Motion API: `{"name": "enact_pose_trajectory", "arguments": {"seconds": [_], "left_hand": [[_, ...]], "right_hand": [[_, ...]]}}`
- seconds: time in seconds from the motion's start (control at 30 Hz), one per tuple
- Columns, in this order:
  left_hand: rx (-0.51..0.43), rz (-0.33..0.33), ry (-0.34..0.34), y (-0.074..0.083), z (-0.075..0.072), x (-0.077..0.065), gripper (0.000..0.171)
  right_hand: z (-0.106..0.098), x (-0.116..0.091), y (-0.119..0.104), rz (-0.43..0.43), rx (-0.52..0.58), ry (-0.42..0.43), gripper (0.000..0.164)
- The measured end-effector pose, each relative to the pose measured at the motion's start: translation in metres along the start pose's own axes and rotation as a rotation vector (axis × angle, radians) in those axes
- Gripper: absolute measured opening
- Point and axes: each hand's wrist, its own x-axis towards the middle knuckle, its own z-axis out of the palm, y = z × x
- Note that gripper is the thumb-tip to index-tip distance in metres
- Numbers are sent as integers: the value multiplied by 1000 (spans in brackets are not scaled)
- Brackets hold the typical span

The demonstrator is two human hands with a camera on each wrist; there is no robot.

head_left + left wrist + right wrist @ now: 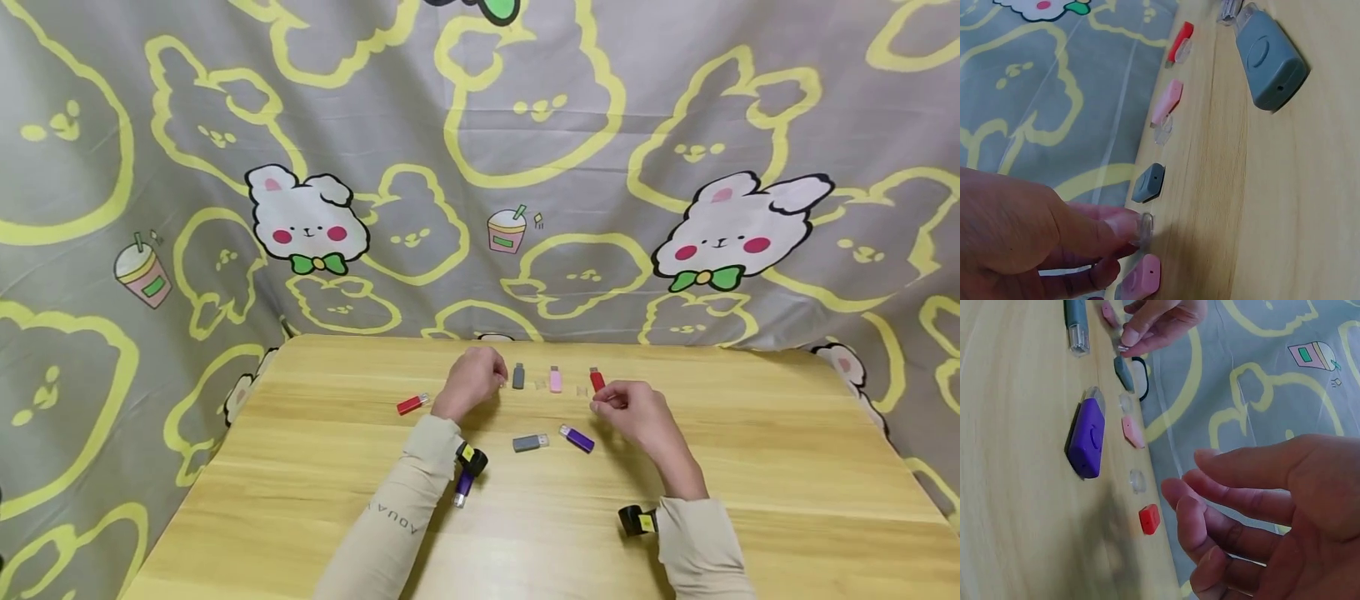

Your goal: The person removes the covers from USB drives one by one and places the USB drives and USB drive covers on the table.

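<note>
Along the table's back edge lie uncapped USB sticks in a row: a grey one, a pink one and a red one. Between them rest clear caps. My left hand pinches another clear cap between thumb and fingers, low over the table. Beside it in the left wrist view is a second pink USB stick, hidden behind the hand in the head view. My right hand hovers near the red stick, fingers loosely bent and holding nothing in the right wrist view.
Nearer me lie capped USB sticks: a grey one, a purple one and another purple one partly under the left wrist camera. A capped red stick lies left of the left hand. A patterned curtain hangs behind the table.
</note>
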Motion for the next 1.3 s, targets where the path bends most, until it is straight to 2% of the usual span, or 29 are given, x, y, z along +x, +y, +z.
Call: {"name": "enact_pose_trajectory", "arguments": {"seconds": [0.17, 0.23, 0.4, 0.47, 0.63, 0.73, 0.9, 1.1, 1.3], "left_hand": [[-6, -29, 13, -4, -1, -6, 8], [-61, -44, 24, -5, -3, -11, 7], [-291, -93, 64, -5, -16, -30, 14], [-328, -92, 105, -5, -21, -41, 16], [-327, -89, 226, -6, -29, -65, 16], [-350, -104, 257, -8, -32, -77, 16], [-360, -132, 259, -11, -35, -87, 15], [-367, -118, 246, -13, -33, -88, 13], [-372, -87, 225, -9, -33, -89, 12]], "right_hand": [[6, -2, -5, -2, 5, -35, 13], [7, -3, -7, 5, 4, -47, 13], [8, -6, -11, 13, -7, -82, 15], [9, -8, -12, 11, -20, -108, 15], [14, -11, -15, -8, -79, -170, 11], [18, -12, -15, -19, -129, -188, 11], [22, -15, -16, -25, -165, -181, 14], [28, -14, -12, -26, -192, -172, 15], [32, -12, -13, -25, -167, -176, 14]]}}
